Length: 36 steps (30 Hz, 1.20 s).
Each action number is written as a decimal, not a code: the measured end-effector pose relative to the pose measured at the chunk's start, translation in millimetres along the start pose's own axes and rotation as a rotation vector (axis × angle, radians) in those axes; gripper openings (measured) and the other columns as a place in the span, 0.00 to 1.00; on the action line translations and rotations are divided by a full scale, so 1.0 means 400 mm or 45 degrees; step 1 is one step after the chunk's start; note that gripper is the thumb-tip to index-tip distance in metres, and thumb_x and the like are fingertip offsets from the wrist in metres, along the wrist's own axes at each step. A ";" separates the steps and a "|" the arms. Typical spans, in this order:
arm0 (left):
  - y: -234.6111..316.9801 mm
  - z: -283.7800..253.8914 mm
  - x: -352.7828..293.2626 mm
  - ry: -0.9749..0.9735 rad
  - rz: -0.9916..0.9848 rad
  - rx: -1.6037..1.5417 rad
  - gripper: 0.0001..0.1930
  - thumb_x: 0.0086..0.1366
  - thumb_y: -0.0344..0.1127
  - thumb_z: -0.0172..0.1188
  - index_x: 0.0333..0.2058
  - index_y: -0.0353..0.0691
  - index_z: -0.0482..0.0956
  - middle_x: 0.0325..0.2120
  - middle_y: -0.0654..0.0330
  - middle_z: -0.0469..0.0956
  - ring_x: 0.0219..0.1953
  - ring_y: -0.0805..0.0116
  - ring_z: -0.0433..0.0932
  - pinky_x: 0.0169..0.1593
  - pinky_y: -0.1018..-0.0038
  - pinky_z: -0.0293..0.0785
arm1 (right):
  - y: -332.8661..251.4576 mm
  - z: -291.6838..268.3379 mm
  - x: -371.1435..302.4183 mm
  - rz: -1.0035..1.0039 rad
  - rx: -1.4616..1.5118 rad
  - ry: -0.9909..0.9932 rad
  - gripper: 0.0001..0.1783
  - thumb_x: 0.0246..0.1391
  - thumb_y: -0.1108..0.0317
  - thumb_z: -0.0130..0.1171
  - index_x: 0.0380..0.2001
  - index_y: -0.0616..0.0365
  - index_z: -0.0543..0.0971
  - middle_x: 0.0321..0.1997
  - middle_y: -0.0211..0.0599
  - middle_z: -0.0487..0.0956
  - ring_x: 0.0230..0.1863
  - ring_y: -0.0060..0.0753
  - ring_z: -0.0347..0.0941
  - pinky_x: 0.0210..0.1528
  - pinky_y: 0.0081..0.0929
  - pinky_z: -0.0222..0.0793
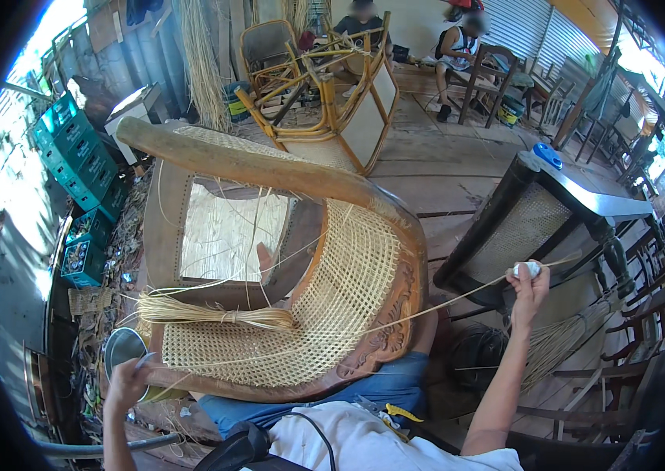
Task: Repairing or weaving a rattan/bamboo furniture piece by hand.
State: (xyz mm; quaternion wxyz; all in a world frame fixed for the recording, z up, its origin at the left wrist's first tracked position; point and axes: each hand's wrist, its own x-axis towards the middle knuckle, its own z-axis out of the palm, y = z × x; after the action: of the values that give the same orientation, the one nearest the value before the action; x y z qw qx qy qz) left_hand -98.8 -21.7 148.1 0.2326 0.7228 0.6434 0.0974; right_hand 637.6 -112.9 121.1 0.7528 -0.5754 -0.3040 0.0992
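A long pale cane strand [458,297] stretches across the chair in front of me, from near my left hand to my right. My right hand [527,294] is raised at the right, closed round the strand with a small white wad [531,269] at the fingers. At the lower left, my left hand [126,385] is closed beside a metal can [124,345]; a small greyish piece shows at its fingertips. The carved wooden chair [407,235] has woven cane panels [348,282] and lies across my lap. A tied bundle of cane strands [214,312] rests on it.
Yellow-handled pliers [401,412] lie on my lap. Green crates [81,157] are stacked at the left. A dark chair frame [505,228] with a blue object [547,155] stands at the right. Behind are an overturned rattan chair [332,110] and two seated people.
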 end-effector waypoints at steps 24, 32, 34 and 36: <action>0.475 0.171 0.036 -0.425 0.443 -0.214 0.05 0.62 0.31 0.58 0.33 0.35 0.78 0.20 0.48 0.76 0.20 0.53 0.76 0.28 0.61 0.73 | 0.024 0.217 -0.224 0.005 -0.133 -0.211 0.14 0.59 0.69 0.62 0.42 0.59 0.68 0.34 0.33 0.77 0.33 0.20 0.74 0.38 0.20 0.75; 0.077 -0.114 0.018 0.335 0.069 0.359 0.05 0.58 0.30 0.58 0.27 0.35 0.78 0.21 0.45 0.76 0.25 0.46 0.77 0.30 0.59 0.71 | 0.036 -0.002 0.030 -0.119 -0.088 -0.025 0.15 0.60 0.67 0.62 0.45 0.61 0.69 0.34 0.32 0.75 0.30 0.19 0.73 0.34 0.18 0.74; 0.024 -0.160 0.031 0.415 -0.036 0.478 0.06 0.58 0.31 0.59 0.27 0.35 0.79 0.22 0.46 0.77 0.26 0.45 0.78 0.31 0.57 0.71 | 0.029 0.019 0.018 -0.106 0.055 0.061 0.16 0.60 0.67 0.62 0.45 0.61 0.69 0.34 0.32 0.75 0.31 0.19 0.73 0.35 0.18 0.74; 0.043 -0.155 0.052 0.498 -0.358 0.880 0.08 0.59 0.34 0.58 0.27 0.35 0.80 0.25 0.47 0.79 0.29 0.46 0.79 0.34 0.56 0.74 | 0.021 0.074 -0.053 0.009 0.147 -0.083 0.14 0.59 0.70 0.60 0.44 0.60 0.69 0.36 0.34 0.76 0.32 0.21 0.74 0.36 0.19 0.75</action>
State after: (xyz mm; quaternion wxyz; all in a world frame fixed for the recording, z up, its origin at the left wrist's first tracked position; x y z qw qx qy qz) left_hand -107.7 10.7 207.0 -0.1389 0.6313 0.7627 -0.0216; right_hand 605.7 -96.9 110.8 0.7740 -0.5287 -0.3200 0.1380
